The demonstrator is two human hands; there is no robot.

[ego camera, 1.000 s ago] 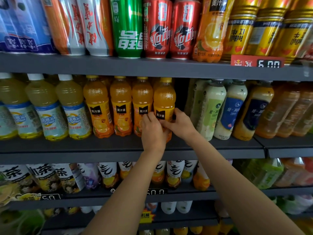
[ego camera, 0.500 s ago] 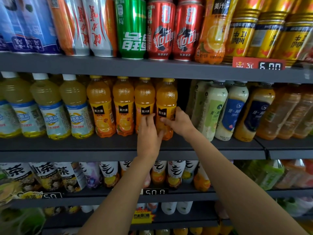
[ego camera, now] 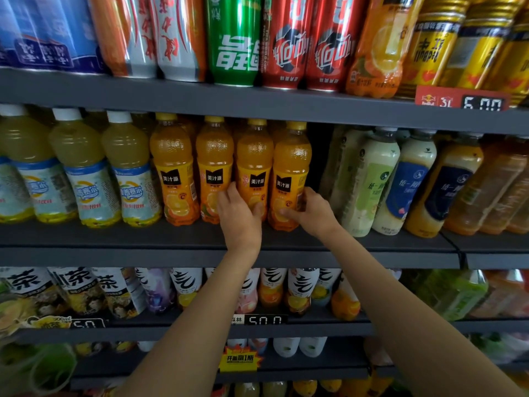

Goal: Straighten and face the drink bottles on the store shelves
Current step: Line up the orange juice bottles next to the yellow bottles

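Observation:
Several orange juice bottles with yellow caps and black labels stand in a row on the middle shelf point(ego camera: 200, 239). My left hand point(ego camera: 239, 214) wraps the lower part of the third bottle point(ego camera: 254, 159), thumb on its right side. My right hand point(ego camera: 310, 212) grips the bottom of the rightmost orange bottle point(ego camera: 292, 161), thumb across its front. Both bottles stand upright with labels facing out. A dark gap lies just right of the rightmost bottle.
Pale yellow bottles with white caps point(ego camera: 126, 167) stand to the left, green and blue milk-tea bottles point(ego camera: 369, 181) to the right. Cans point(ego camera: 234, 41) fill the shelf above, tea bottles point(ego camera: 86, 290) the shelf below. Price tags point(ego camera: 481, 104) sit on shelf edges.
My left hand has shifted left from the rightmost bottle onto the third one. My right hand has stayed low on the rightmost bottle, its thumb now on the front.

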